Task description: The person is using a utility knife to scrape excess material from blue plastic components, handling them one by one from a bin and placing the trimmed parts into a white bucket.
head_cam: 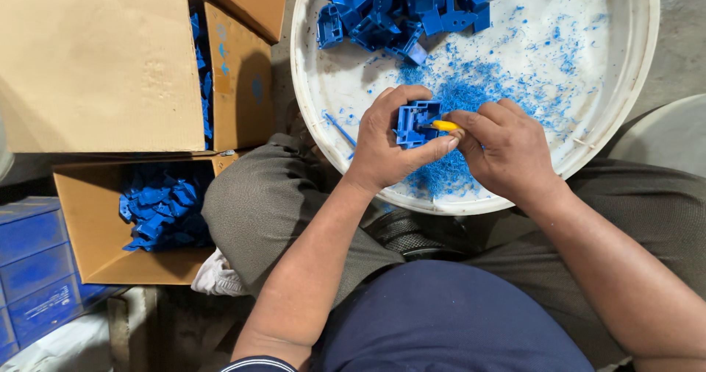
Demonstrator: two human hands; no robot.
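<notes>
Over the lap, above the near rim of a white tub [632, 85], 2 hands meet. Left hand [390, 140] has its fingers curled and thumb pressed round a blue part [413, 122], gripping it. Right hand [507, 147] pinches a yellow tool [443, 125] between thumb and fingertips, its tip touching the part. Blue shavings [471, 92] lie beneath them. Farther back in the tub sits a heap of parts [397, 8]. Left of the knee, 2 cardboard boxes [88, 225] hold more blue pieces [158, 210].

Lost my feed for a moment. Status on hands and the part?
Left hand grips blue plastic part. Right hand holds yellow-handled tool against it. Over white basin, blue shavings below. Nothing blocking.
</notes>
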